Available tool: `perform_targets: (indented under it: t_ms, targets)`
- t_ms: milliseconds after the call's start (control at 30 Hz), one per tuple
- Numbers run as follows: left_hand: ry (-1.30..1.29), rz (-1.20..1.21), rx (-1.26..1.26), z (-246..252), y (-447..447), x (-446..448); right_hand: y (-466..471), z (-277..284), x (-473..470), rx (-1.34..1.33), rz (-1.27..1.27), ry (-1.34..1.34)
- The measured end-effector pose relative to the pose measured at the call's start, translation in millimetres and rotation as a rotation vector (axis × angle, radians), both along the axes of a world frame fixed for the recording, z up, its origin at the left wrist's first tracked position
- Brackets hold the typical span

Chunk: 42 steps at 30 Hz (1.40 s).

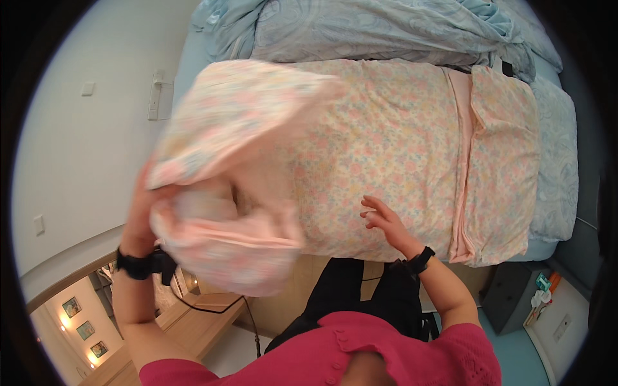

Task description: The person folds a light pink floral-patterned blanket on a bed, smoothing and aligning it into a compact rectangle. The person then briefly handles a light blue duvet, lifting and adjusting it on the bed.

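Note:
A floral quilt (pixel 381 144) with a pink underside lies spread over the bed. Its left end is lifted and folded over, blurred by motion, so the plain pink lining (pixel 265 178) shows. My left hand (pixel 147 202) grips the raised edge of that end; the fingers are partly hidden by the cloth. A pale blurred patch shows inside the fold, too unclear to name. Over the near part of the quilt, my right hand (pixel 386 224) holds nothing, its fingers apart and slightly curled. Black bands with small devices sit on both wrists.
Rumpled blue patterned bedding (pixel 381 34) lies along the far side of the bed. At right stands a dark bedside cabinet (pixel 512 294) beside the bed. A wooden-edged mirror (pixel 82 328) is at lower left, and a black cable (pixel 212 310) hangs from my left wrist.

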<state>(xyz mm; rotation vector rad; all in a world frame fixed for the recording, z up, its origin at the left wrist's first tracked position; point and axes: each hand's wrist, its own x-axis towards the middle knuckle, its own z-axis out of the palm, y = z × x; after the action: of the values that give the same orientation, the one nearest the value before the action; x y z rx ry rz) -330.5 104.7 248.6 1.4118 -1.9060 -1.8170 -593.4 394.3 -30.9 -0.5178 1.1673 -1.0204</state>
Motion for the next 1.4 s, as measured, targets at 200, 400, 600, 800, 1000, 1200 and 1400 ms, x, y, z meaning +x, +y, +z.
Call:
perform_targets:
  t_ms: [200,400,600,800,1000,1200,1400]
  targets:
    - [-0.107,-0.272,0.211,-80.3,23.2,-63.5,22.3,-31.4,-21.8,0.018,-0.387,-0.504]
    - [-0.461,-0.439,0.038,-161.5,26.6,-18.9,40.0,-27.6,-62.4,0.204,-0.780,-0.796]
    - [-0.340,-0.439,-0.310,-220.5,-1.1,-59.4,17.6,-14.0,-48.2,-0.042,-0.267,0.297]
    - [-0.155,-0.569,-1.171,-249.9,-51.8,-156.0,25.2,-19.9,-57.2,0.138,-0.476,0.369]
    - [-0.356,-0.479,-1.225,-280.3,-99.6,-213.4,-19.5,-22.7,-131.8,0.015,-0.562,0.810]
    - [-0.488,-0.378,-1.191,-287.6,-156.4,-163.3,-129.5,-34.7,-190.3,-0.424,-0.306,1.305]
    - [-0.593,-0.469,-1.158,-287.5,-177.9,-132.0,-191.9,-38.1,-188.7,-0.350,-0.154,1.357]
